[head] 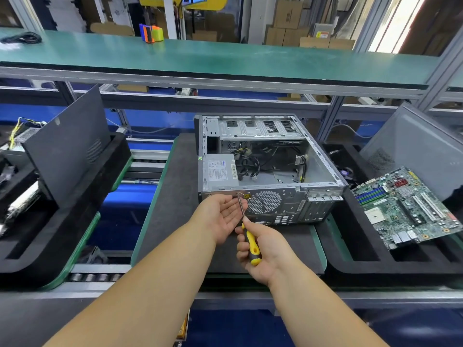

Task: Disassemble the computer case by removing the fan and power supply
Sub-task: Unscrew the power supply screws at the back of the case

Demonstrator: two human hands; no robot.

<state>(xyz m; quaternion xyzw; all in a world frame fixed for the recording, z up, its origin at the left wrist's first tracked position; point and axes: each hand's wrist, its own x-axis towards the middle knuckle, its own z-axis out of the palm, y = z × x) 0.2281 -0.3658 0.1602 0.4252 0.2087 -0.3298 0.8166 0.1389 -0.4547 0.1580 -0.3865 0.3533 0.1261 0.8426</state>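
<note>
A silver-grey metal computer case [270, 169] sits at the centre, its rear panel punched with a round honeycomb grille. Inside it, the power supply [220, 170] is pale grey with a white label printed in red and blue, next to black cables. In front of the case, a screwdriver [251, 242] has a yellow and black handle and a silver shaft. Under the case lies a dark grey mat edged in green. Right of the case, a green motherboard [406, 206] carries blue and white slots. Left of the case stands a black side panel [67, 146]. Behind the case, a shelf [200, 58] is teal green.
</note>
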